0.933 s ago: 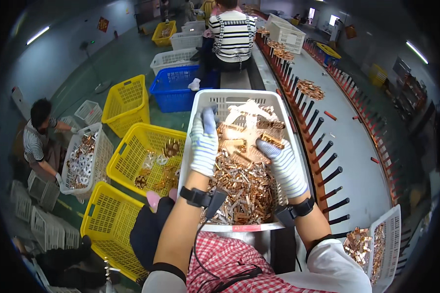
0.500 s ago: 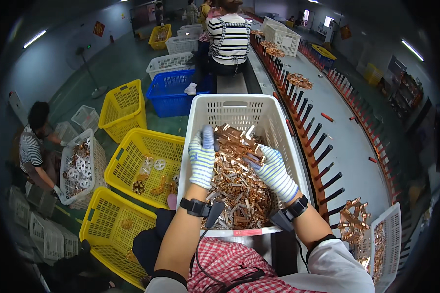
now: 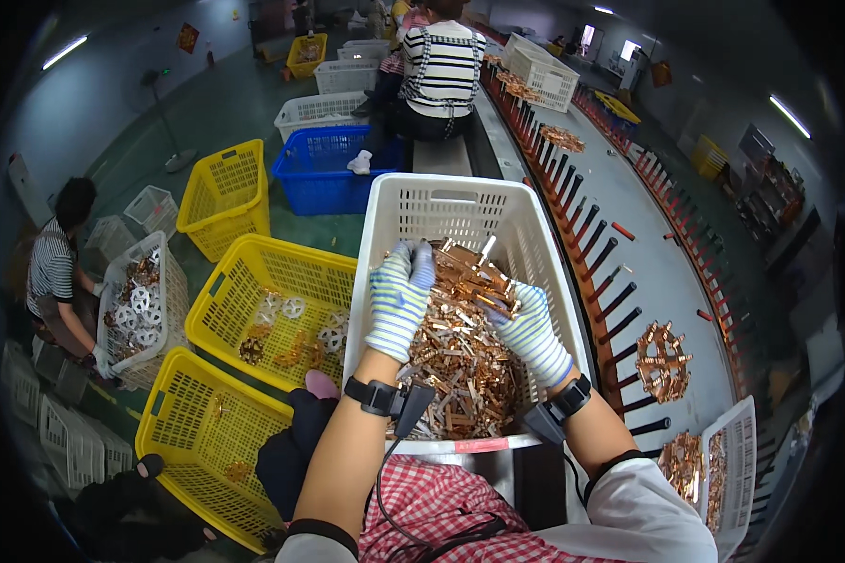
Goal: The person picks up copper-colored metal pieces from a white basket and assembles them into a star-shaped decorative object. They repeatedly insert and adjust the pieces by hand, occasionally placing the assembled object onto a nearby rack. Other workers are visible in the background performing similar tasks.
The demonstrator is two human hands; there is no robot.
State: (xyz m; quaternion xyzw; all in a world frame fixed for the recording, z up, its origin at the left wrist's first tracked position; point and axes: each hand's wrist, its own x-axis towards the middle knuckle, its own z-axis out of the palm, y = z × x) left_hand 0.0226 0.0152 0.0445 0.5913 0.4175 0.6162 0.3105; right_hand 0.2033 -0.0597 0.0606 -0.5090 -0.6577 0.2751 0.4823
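Observation:
A white slatted basket (image 3: 371, 310) stands in front of me, heaped with small copper-coloured and silvery metal strips (image 3: 460, 385). Above the heap, a bundle of larger copper-coloured metal pieces (image 3: 474, 277) lies between my gloved hands. My left hand (image 3: 399, 300), in a blue-and-white striped glove, closes at the bundle's left side with the thumb up; its fingertips are partly hidden. At the bundle's right end, my right hand (image 3: 532, 333), gloved alike, grips with its fingers under the pieces.
Yellow baskets (image 3: 244, 253) and a blue basket (image 3: 291, 178) stand on the left. Rows of dark pegs (image 3: 620, 300) run along the right, a wheel-shaped copper piece (image 3: 665, 361) among them. One co-worker (image 3: 441, 75) sits ahead; another (image 3: 61, 263) bends over a basket at left.
My left hand has shifted slightly right, closer to the bundle, which has tilted a little. The wheel-shaped copper piece appears farther up the peg row. The whole view has turned slightly.

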